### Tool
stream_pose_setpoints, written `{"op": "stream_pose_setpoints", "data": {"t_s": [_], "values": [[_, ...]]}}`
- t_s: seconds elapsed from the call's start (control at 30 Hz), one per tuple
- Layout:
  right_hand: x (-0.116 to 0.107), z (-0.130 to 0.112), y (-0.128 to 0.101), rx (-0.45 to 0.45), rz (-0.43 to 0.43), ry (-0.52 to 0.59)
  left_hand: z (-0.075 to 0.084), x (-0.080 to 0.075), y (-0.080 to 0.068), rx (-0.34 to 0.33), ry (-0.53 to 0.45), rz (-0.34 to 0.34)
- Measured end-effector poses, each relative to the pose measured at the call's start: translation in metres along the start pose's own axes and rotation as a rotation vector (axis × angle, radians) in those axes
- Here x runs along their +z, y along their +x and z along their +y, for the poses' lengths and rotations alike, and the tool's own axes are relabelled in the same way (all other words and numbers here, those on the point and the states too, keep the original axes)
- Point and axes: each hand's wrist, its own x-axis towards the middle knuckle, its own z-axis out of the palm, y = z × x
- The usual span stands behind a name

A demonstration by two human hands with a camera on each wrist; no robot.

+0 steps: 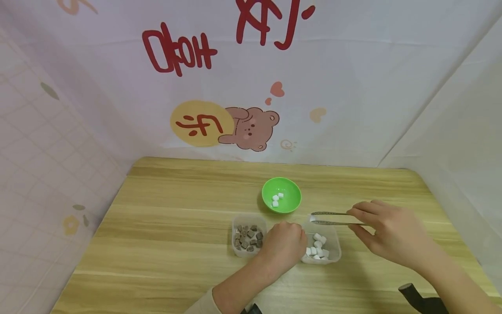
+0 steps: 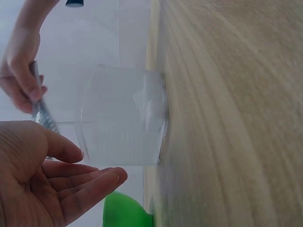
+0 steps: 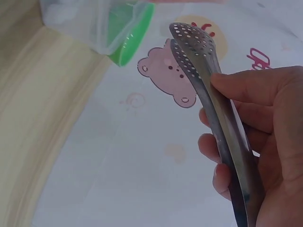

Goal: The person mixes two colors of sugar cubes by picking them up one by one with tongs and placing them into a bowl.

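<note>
Wooden tabletop (image 1: 176,200): we note right hand (image 1: 386,229) gripping tongs (image 3: 228,125), lower right; left hand (image 1: 284,245) by clear box (image 2: 120,113), grip unclear.

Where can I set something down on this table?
Free: the table left of the tub of brown chunks; also the back right, beyond the right hand and right of the green bowl. Crowded: between that tub and the white-cube tub, where the left hand sits.
</note>
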Motion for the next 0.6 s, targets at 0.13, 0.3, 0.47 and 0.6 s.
{"op": "stream_pose_setpoints", "data": {"t_s": [0.13, 0.3, 0.47, 0.6], "values": [[0.006, 0.008, 0.015, 0.031, 0.042, 0.021, -0.001, 0.0, 0.0, 0.0, 0.002, -0.002], [0.028, 0.018, 0.031, 0.079, 0.018, 0.056, -0.002, -0.001, 0.0, -0.001, -0.002, -0.008], [0.048, 0.022, 0.036, 0.129, -0.029, 0.08, 0.0, -0.002, 0.0, -0.007, -0.006, -0.023], [0.052, 0.022, 0.034, 0.16, -0.041, 0.081, 0.001, -0.003, 0.001, 0.002, 0.001, -0.015]]}}
